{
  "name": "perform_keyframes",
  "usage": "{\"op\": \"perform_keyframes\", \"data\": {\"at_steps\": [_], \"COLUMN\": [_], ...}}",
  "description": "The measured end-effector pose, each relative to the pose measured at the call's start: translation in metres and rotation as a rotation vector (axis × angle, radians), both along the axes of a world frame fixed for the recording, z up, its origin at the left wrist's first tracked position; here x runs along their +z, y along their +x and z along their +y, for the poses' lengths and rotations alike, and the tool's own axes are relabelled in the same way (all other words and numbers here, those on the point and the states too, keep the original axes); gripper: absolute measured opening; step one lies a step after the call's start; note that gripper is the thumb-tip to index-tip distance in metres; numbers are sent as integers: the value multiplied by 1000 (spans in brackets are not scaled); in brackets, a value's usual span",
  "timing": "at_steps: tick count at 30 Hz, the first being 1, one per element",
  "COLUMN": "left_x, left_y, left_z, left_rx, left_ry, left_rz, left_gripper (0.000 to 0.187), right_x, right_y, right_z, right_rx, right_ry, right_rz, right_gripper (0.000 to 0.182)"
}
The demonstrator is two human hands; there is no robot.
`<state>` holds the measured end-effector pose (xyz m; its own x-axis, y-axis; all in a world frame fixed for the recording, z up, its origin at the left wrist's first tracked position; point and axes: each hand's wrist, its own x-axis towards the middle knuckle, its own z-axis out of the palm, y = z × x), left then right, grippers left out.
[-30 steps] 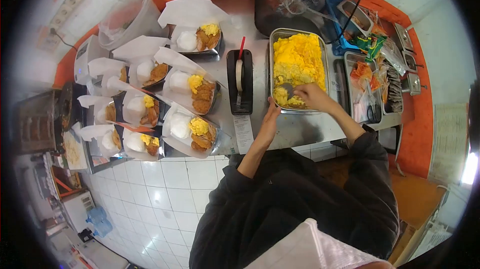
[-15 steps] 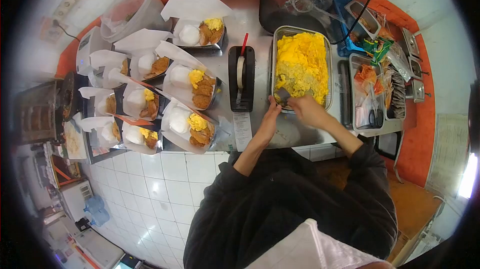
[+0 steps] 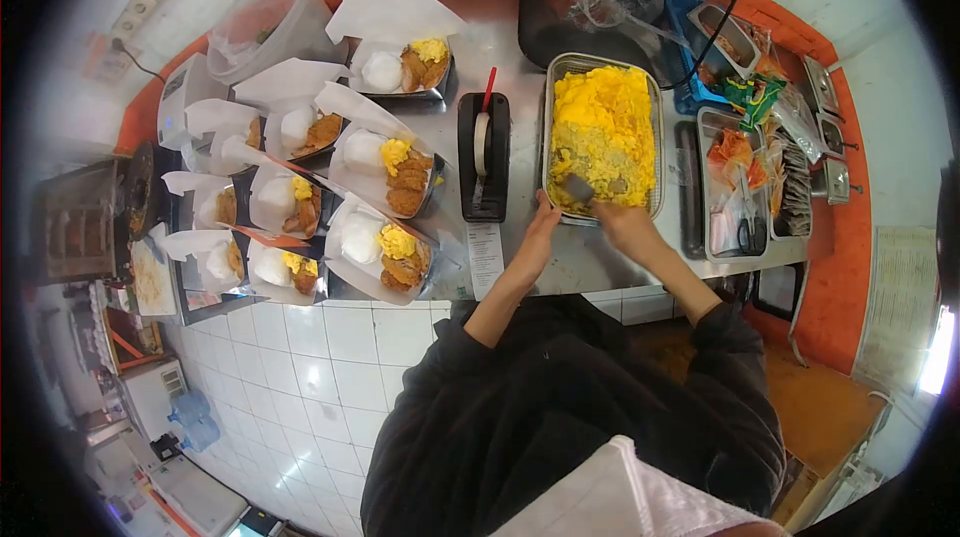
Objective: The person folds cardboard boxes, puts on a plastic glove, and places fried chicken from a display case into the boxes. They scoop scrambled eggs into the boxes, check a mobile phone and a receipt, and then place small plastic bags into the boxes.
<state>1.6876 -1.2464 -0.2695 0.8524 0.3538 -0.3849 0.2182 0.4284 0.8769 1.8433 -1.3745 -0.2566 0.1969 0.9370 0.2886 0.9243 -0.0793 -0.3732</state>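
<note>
Gripping a spoon (image 3: 580,187) in scrambled egg (image 3: 602,127), the right hand (image 3: 622,224) is risking spills (overloaded scoop) while the left hand (image 3: 540,237), fingers loosely curled, is steadying the tray (image 3: 549,137).

Black tape dispenser (image 3: 482,155), paper-lined meal boxes (image 3: 385,169) of rice and chicken, blue basket (image 3: 700,47), sachet tray (image 3: 735,182)

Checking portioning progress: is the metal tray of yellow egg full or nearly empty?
Mostly full: yellow egg covers the metal tray almost rim to rim, thinner where the right hand holds the spoon.
</note>
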Motion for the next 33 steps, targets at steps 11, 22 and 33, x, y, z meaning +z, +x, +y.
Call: {"op": "perform_keyframes", "data": {"at_steps": [11, 22, 33], "left_x": [-25, 12, 85], "left_y": [6, 1, -107], "left_z": [-7, -3, 139], "left_rx": [50, 52, 304], "left_ry": [-65, -106, 1558], "left_rz": [-36, -19, 155], "left_gripper": [64, 65, 37], "right_x": [48, 5, 116], "right_y": [-8, 47, -42], "right_z": [32, 18, 104], "right_rx": [130, -237, -74], "right_ry": [-355, -404, 2], "right_rz": [215, 1578, 1604], "right_gripper": [18, 18, 23]}}
